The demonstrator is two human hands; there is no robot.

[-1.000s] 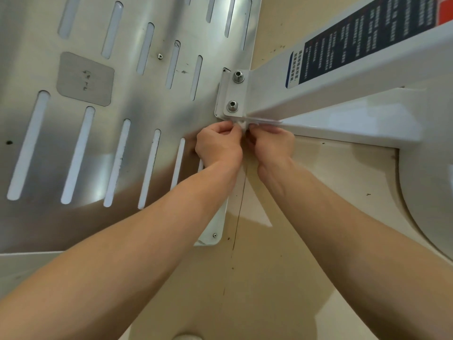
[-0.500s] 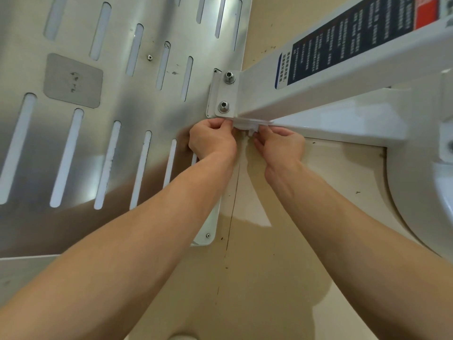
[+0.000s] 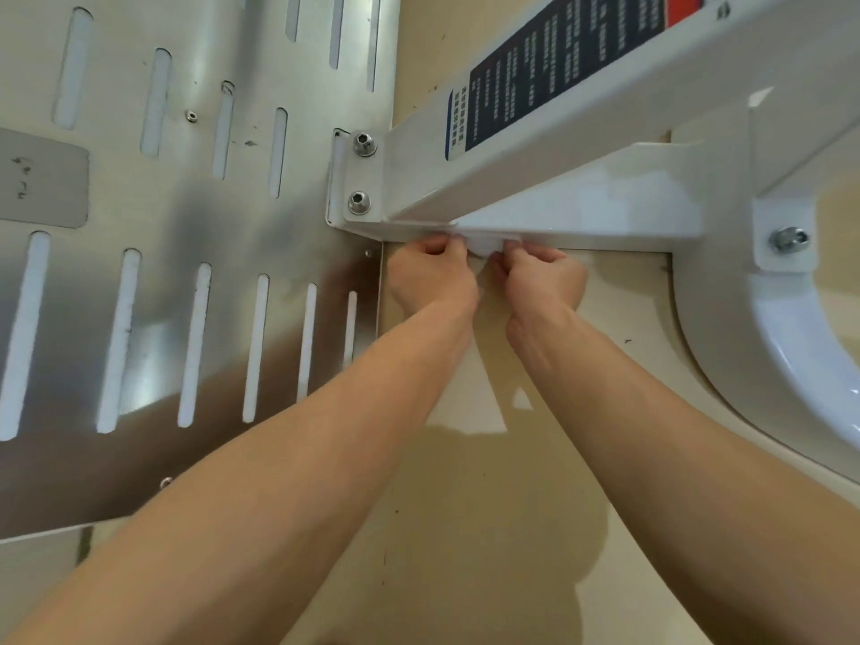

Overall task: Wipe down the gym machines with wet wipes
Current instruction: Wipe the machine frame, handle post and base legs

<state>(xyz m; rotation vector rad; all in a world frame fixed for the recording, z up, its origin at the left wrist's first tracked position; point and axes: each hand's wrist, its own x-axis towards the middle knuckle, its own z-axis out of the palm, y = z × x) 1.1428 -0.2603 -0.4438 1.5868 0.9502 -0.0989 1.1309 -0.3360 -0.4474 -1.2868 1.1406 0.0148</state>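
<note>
Both hands have slid rightward along the lower edge of the white beam [image 3: 581,146], away from the two bolts [image 3: 359,202]. The left hand [image 3: 433,281] and right hand [image 3: 542,284] sit side by side, fingers curled, each pinching one end of the wipe [image 3: 486,245]. It lies between their fingertips, touching the beam's edge. A slotted metal panel [image 3: 186,225] lies to the left.

head view | faces forward-down | close above machine beam [image 3: 581,146]
</note>
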